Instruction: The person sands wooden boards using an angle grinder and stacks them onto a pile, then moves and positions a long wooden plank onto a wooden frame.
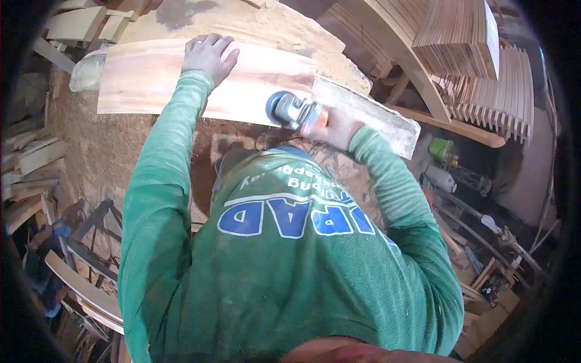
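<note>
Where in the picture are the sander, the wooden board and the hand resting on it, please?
sander [290,110]: head view, on its grey body.
wooden board [145,75]: head view, on its bare sanded face.
left hand [209,54]: head view, on the back of the hand.

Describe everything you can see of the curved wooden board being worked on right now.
The curved wooden board is a broad, pale pinkish plank, smooth and bowed along its length, lying across a sawdust-covered surface. Its right end looks greyer and rougher. The left hand presses flat on its upper face, fingers spread. The right hand holds a power sander against its near edge.
</note>
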A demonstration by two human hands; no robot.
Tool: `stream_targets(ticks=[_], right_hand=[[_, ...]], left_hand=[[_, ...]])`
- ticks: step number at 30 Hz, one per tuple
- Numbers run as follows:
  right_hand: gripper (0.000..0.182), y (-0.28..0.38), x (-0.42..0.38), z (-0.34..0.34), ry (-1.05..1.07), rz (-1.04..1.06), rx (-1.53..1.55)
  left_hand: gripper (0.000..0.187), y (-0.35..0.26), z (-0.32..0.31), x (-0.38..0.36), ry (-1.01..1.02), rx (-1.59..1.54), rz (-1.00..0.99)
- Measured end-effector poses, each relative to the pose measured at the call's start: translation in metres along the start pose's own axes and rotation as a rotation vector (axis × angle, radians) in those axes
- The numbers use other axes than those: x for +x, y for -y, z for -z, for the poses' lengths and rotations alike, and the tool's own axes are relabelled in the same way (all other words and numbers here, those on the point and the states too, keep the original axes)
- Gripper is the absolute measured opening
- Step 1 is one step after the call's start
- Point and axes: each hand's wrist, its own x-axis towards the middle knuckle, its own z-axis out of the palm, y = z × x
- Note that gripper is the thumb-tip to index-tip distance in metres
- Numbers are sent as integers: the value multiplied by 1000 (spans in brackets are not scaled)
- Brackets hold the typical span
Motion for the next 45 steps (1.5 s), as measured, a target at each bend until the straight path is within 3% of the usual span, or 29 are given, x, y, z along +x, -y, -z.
stream_targets(ticks=[2,5,7,8,9,11,14,17,19,21,22,25,28,29,31,34,37,41,45], right_hand=[[53,-8,6,-18,-91,164,-99],[54,4,34,-15,29,30,10],[64,22,51,5,-22,-5,82],[69,24,55,18,-84,-68,60],[65,9,71,19,-250,18,210],[70,36,64,55,-224,-350,-44],[72,-12,72,48,-294,-192,39],[66,-5,30,31,-235,-282,162],[59,-18,10,1,-177,-122,371],[51,-10,-13,-14,-178,-108,190],[52,-22,-16,-21,-208,65,67],[63,-41,-27,-24,-109,-1,232],[66,-40,-14,2,-148,75,63],[65,-42,-1,8,-122,7,118],[64,-26,25,29,-161,-19,162],[64,-46,70,61,-222,-246,37],[62,-31,57,55,-216,-222,-49],[75,-20,6,11,49,-58,-43],[75,-12,3,1,-60,70,-36]], left_hand=[[43,0,-4,2,-21,9,-5],[43,1,-3,3,-11,-9,-4],[43,1,-3,3,-14,-6,-11],[44,0,-2,4,-14,-8,-13],[43,-1,-1,4,-14,-5,-18],[43,-2,2,2,-14,3,-22],[42,-1,0,2,-35,-1,-14],[42,0,-1,3,-34,10,-29],[41,0,-4,0,-43,15,-31],[42,-1,-1,5,-8,33,-12],[43,-4,4,8,34,48,5],[46,-15,11,22,185,82,36],[49,-24,17,37,310,37,32],[50,-24,18,40,350,13,29],[50,-23,12,40,326,32,23],[50,-23,10,41,325,52,20],[50,-25,14,41,350,56,20],[49,-23,12,41,309,10,20],[51,-21,9,43,314,11,-9]])
